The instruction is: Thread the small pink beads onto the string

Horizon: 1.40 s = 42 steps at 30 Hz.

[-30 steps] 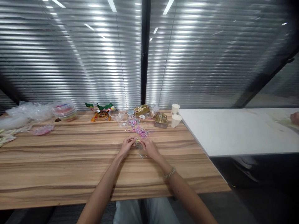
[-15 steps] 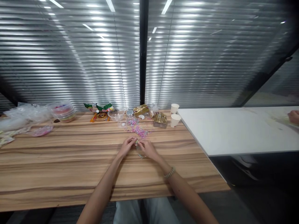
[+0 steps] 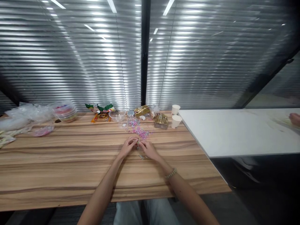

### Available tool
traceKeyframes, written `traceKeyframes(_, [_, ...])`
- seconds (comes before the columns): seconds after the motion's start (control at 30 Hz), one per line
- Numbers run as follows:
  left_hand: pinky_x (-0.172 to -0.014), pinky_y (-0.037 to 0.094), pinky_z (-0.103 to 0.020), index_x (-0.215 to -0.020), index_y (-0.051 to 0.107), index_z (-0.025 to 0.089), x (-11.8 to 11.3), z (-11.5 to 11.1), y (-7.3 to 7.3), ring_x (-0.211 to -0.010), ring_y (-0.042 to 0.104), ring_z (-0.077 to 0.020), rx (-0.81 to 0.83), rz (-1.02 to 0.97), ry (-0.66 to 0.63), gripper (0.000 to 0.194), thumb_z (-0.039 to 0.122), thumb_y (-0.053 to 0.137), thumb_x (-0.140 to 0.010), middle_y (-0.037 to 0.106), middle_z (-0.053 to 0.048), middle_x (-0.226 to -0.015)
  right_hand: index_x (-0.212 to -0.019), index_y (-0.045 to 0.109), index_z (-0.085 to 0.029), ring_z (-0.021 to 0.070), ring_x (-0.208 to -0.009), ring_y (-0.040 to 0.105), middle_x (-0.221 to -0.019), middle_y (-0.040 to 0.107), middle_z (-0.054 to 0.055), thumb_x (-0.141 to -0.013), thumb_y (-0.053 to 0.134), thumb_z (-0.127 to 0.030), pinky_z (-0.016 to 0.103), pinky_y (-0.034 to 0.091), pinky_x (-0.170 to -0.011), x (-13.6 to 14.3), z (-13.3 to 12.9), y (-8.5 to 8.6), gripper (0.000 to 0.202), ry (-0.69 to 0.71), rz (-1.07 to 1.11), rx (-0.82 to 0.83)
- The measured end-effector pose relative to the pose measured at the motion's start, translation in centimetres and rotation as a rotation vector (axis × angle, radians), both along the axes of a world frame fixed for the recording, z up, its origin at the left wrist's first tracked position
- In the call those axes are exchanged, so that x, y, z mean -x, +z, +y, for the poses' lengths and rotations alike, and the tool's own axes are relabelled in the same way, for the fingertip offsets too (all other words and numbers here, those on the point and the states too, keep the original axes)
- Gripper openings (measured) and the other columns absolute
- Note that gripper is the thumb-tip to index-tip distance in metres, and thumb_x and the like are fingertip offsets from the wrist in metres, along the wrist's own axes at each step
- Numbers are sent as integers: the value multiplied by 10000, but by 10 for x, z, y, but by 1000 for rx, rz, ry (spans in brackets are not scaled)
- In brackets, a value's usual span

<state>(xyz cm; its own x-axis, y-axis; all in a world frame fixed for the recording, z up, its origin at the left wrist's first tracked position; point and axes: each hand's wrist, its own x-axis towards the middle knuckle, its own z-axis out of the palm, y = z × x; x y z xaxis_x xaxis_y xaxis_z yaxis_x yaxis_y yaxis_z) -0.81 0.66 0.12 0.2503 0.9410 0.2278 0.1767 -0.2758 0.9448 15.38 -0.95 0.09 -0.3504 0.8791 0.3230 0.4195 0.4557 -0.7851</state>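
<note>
My left hand (image 3: 129,146) and my right hand (image 3: 147,148) meet fingertip to fingertip just above the wooden table. Thumbs and forefingers of both are pinched on a short strand of small greenish pieces (image 3: 137,147), mostly hidden by the fingers. Below it on the wood lie a few thin, pale bits (image 3: 141,157). Just beyond my fingers spreads a loose pile of tiny pink, purple and white pieces (image 3: 142,132), too small to make out singly. A beaded bracelet (image 3: 171,173) circles my right wrist.
Behind the pile stand a clear bowl (image 3: 117,116), a small jar (image 3: 130,115), gold packets (image 3: 161,121) and two paper cups (image 3: 176,121). Leftward are green snack wrappers (image 3: 103,108), stacked tubs (image 3: 63,111) and plastic bags (image 3: 30,113). Another person's hand (image 3: 294,119) shows over the white table (image 3: 225,134).
The strand hung down visibly between my hands before; now less of it shows below the fingers. Both hands stay pinched together in nearly the same place.
</note>
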Motion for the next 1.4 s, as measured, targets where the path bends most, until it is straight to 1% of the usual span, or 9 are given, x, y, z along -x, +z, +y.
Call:
traceKeyframes(0.2, [-787,461,-301,-925,642,169,-3,-3,3,-868,586,-190,64,-10,-27,330,448,505,-815,641,-70,-979,-716,598,-158,135,-618,513,-647,590,7,-909,352,-316,234,390,-619,-1,4,-1,350,-9,59,95])
traceKeyframes(0.3, [-752,475,-287,-1057,568,190,-3,-5,6,-865,595,-179,93,-104,2,368,451,528,-801,631,-62,-1009,-717,611,-152,133,-632,518,-679,612,13,-894,389,-285,236,395,-634,-1,3,0,314,24,64,81])
traceKeyframes(0.4, [-665,484,-259,-1160,471,217,-2,-5,8,-743,601,-143,133,-192,59,453,450,559,-781,629,-42,-964,-696,618,-157,136,-655,529,-712,637,23,-878,433,-279,245,407,-662,0,0,2,287,64,57,50])
traceKeyframes(0.5, [-614,483,-240,-1126,483,206,-2,-4,9,-685,594,-125,173,-254,91,466,466,583,-753,619,-35,-912,-682,610,-160,135,-644,524,-700,632,22,-883,425,-303,243,411,-646,1,0,1,308,72,82,45])
traceKeyframes(0.7, [-644,504,-253,-1032,577,175,-1,1,5,-795,610,-165,171,-259,138,441,485,608,-721,630,-66,-923,-657,570,-160,112,-521,449,-557,520,-12,-887,392,-396,211,356,-507,-2,4,0,375,28,161,131])
traceKeyframes(0.87, [-722,509,-314,-1033,622,146,-1,0,-1,-836,613,-200,159,-152,47,469,431,685,-665,660,-97,-952,-689,597,-156,118,-521,432,-568,509,-4,-868,396,-460,230,352,-521,-3,4,2,406,17,212,163])
traceKeyframes(0.97, [-722,498,-312,-948,653,133,-2,-1,-2,-806,615,-197,125,-98,3,402,390,709,-645,669,-97,-920,-698,586,-153,116,-512,422,-556,485,-9,-853,393,-506,227,339,-497,-2,4,1,430,36,246,185])
traceKeyframes(1.1, [-706,491,-300,-851,655,136,-3,0,-3,-779,617,-192,87,-79,2,323,387,698,-653,675,-83,-863,-630,528,-166,105,-498,407,-528,446,-24,-841,385,-555,217,326,-480,-1,6,-2,466,54,276,201])
traceKeyframes(1.4, [-696,480,-298,-841,615,141,-2,4,-7,-734,609,-176,112,-134,40,355,394,716,-613,664,-60,-815,-564,454,-183,100,-475,424,-496,440,-28,-821,362,-623,220,357,-484,-1,9,-7,518,-1,325,246])
